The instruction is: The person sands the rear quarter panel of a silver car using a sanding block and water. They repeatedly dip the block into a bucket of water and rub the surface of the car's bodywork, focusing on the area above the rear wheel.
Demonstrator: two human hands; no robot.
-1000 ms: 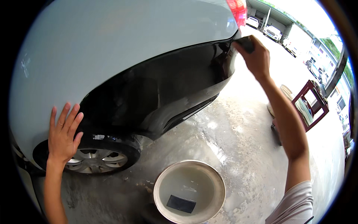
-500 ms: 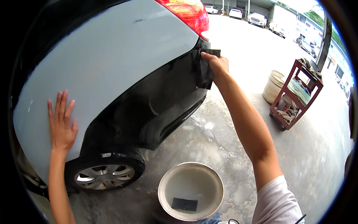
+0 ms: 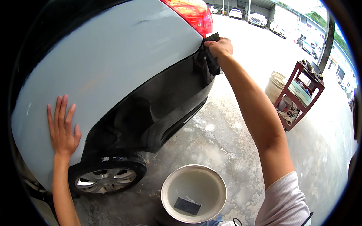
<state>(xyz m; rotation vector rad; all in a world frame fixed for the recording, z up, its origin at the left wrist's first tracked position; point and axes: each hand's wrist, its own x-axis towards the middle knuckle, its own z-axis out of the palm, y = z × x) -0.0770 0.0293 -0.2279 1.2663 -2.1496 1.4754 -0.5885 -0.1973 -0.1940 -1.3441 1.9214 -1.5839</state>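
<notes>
Sheet (image 3: pixel 214 64), left side of right hand (image 3: pixel 221 46), rear edge of bumper (image 3: pixel 166 94).
Long axis near-upright, right fingers clamped on it; left hand (image 3: pixel 64 137) farther off, on panel (image 3: pixel 124 60), fingers apart.

No lettering, number or sign can be read. The white car (image 3: pixel 258 19) facing this way in the background is too small for any plate to be made out. The tyre (image 3: pixel 141 170), the pale bucket (image 3: pixel 273 86) and the tin (image 3: pixel 285 104) on the red-brown trolley (image 3: pixel 316 96) bear nothing legible at this size.
</notes>
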